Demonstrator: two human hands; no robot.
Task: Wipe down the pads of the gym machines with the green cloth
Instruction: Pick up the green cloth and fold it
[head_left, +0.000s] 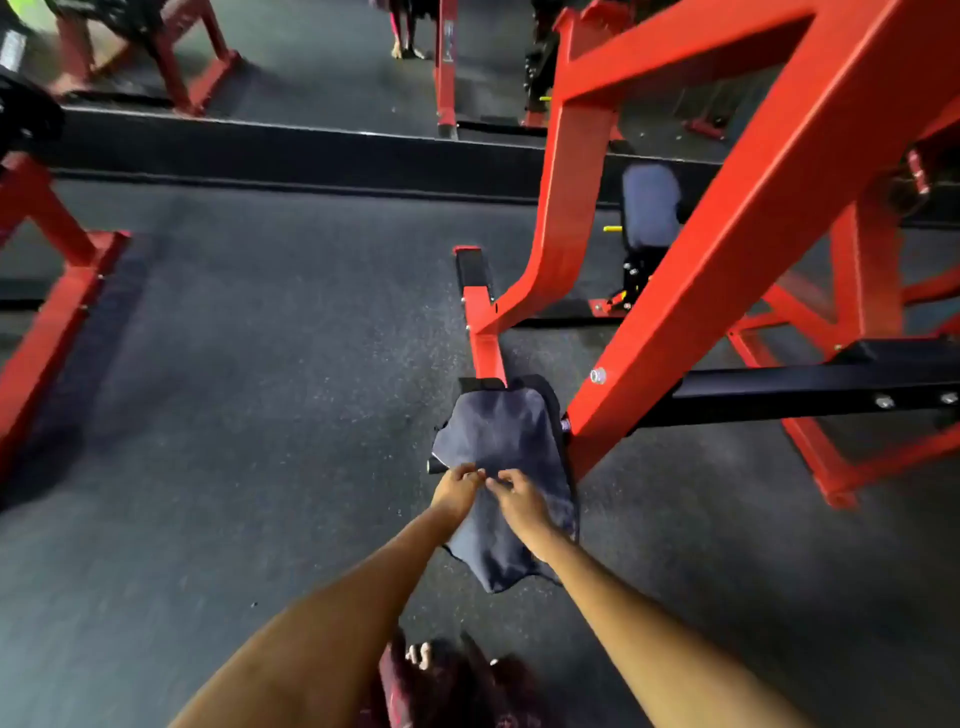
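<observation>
A dark cloth (506, 436), looking blue-grey in this light, lies draped over a black pad (548, 387) at the base of a red machine. My left hand (456, 488) and my right hand (517, 499) are side by side on the cloth's near half, fingers pinching its fabric. The pad is almost fully hidden under the cloth. A second dark pad (652, 205) shows farther back, behind the red frame.
The red machine frame (727, 218) rises to the right, with a black crossbar (810, 387) low on the right. Another red frame (57, 312) stands at the left. Dark rubber floor (260, 389) spreads between them. My foot (421, 656) shows below.
</observation>
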